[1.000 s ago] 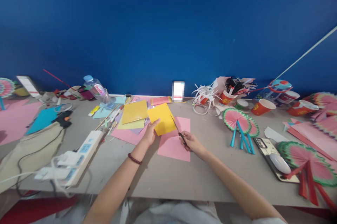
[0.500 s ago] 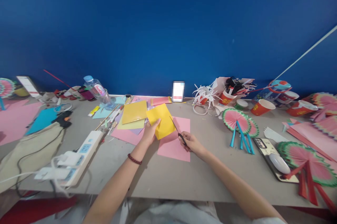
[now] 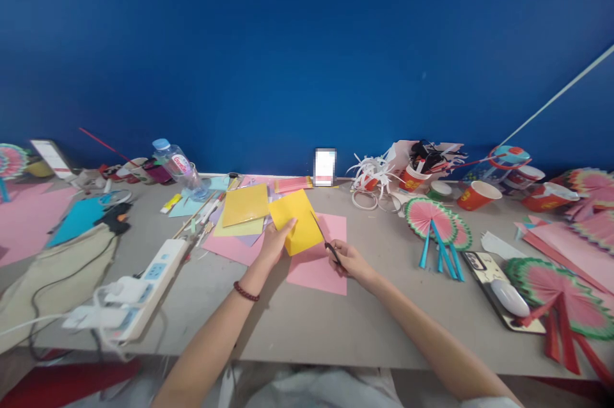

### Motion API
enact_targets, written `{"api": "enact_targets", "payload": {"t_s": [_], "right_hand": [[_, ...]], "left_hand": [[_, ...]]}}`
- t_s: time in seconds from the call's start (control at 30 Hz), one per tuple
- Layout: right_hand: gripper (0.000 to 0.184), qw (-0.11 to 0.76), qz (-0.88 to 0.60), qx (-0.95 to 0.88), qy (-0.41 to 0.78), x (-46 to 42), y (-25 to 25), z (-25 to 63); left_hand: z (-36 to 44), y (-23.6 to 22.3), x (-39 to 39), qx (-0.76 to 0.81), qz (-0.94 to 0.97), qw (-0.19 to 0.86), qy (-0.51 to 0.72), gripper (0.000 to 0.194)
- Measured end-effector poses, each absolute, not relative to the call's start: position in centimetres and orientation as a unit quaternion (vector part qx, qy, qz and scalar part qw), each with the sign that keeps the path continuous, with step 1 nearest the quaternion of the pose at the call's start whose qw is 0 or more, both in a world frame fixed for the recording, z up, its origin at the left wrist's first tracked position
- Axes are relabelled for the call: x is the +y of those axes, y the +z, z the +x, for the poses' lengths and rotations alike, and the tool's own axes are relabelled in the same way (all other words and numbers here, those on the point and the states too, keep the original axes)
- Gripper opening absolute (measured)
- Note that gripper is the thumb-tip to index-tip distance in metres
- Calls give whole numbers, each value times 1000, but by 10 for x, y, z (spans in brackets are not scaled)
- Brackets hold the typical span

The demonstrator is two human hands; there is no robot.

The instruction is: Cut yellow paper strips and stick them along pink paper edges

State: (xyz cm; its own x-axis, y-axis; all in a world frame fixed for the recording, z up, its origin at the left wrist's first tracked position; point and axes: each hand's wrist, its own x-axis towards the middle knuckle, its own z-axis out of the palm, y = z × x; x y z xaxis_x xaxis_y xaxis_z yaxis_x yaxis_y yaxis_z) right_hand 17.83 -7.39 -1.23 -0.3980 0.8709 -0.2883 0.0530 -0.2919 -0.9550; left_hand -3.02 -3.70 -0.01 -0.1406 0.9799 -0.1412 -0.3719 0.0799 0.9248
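1. Head view, centre of the frame: a yellow paper sheet [image 3: 303, 229] is held up at a tilt above the table [image 3: 307, 331].
2. Its lower left part is gripped by the left hand [image 3: 275, 240]; the thumb is laid on the upper face, while the other fingers are mostly hidden by the sheet. A dark red beaded bracelet [image 3: 246, 291] is worn on that wrist.
3. Black-handled scissors [image 3: 332, 253] are gripped in the closed right hand [image 3: 349, 259], just right of centre. Their blades are pointed toward the upper left and are seen along the right edge of the sheet; whether the paper is being cut cannot be told.
4. Below the sheet and the scissors, a pink paper square [image 3: 318, 274] is laid on the table, partly covered from view.
5. Left of centre, a yellow packet [image 3: 245, 203] is stacked on pale yellow, purple and pink papers.
6. At the left, a white power strip [image 3: 156, 270] is set at a slant, with plugs inserted; beyond it, a clear bottle [image 3: 177, 164] is seen tilted.
7. Right of centre, a pink-and-green paper fan [image 3: 429, 213] is placed with blue strips attached. Farther right, a white mouse [image 3: 509, 297] is rested on a phone [image 3: 482, 267].
8. Across the top, the background is filled by a blue wall [image 3: 307, 56].
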Motion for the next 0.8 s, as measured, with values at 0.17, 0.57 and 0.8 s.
{"api": "enact_targets", "payload": {"t_s": [0.17, 0.57, 0.8], "right_hand": [[50, 311, -466, -497, 663, -75, -7, 176], [46, 310, -468, -492, 665, -75, -7, 178], [45, 306, -475, -495, 661, -76, -6, 177]], "left_hand": [[-28, 2, -40, 471, 341, 567, 583, 50], [-23, 2, -45, 477, 349, 575, 566, 43], [-23, 1, -46, 484, 353, 567, 565, 43]]}}
